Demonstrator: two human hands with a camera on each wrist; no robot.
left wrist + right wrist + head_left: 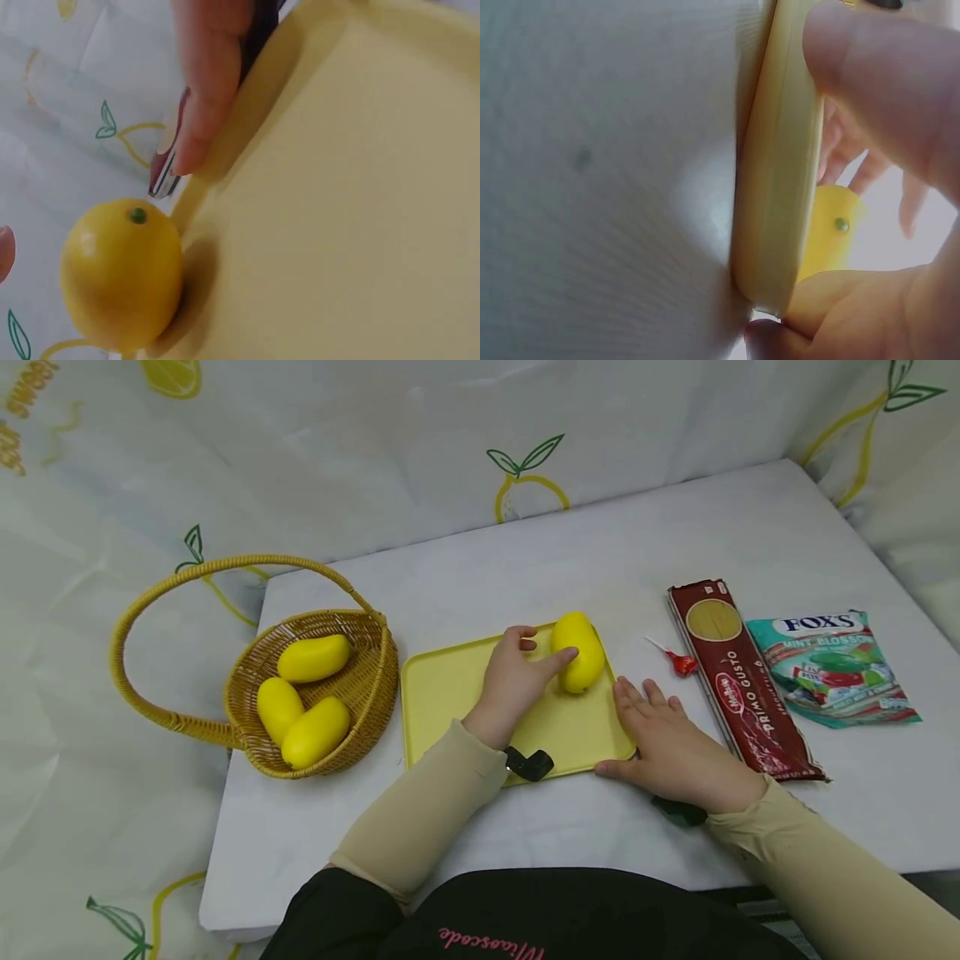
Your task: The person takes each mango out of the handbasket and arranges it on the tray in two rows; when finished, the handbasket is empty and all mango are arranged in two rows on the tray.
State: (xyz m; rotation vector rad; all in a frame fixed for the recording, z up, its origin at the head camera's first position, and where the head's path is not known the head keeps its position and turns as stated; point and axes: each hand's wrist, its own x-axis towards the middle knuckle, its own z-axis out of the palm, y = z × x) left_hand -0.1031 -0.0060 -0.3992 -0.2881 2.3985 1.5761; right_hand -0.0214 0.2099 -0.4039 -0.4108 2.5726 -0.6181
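Note:
A yellow mango (579,647) lies at the far right corner of a pale yellow tray (442,693). My left hand (516,681) hovers over the tray beside the mango, thumb and fingers apart. Its thumb overlaps the mango in the head view; in the left wrist view a gap shows between the digits and the mango (121,276). At the tray's near right corner, my right hand (667,745) rests with spread fingers along the right edge. Its thumb lies by the front edge, against the tray wall (776,180) in the right wrist view.
On the left stands a wicker basket (371,664) with a tall handle and 3 mangoes (315,658) inside. To the right lie a red lollipop (682,663), a long dark red biscuit pack (738,681) and a teal candy bag (832,668). A white-covered table (465,585) carries everything.

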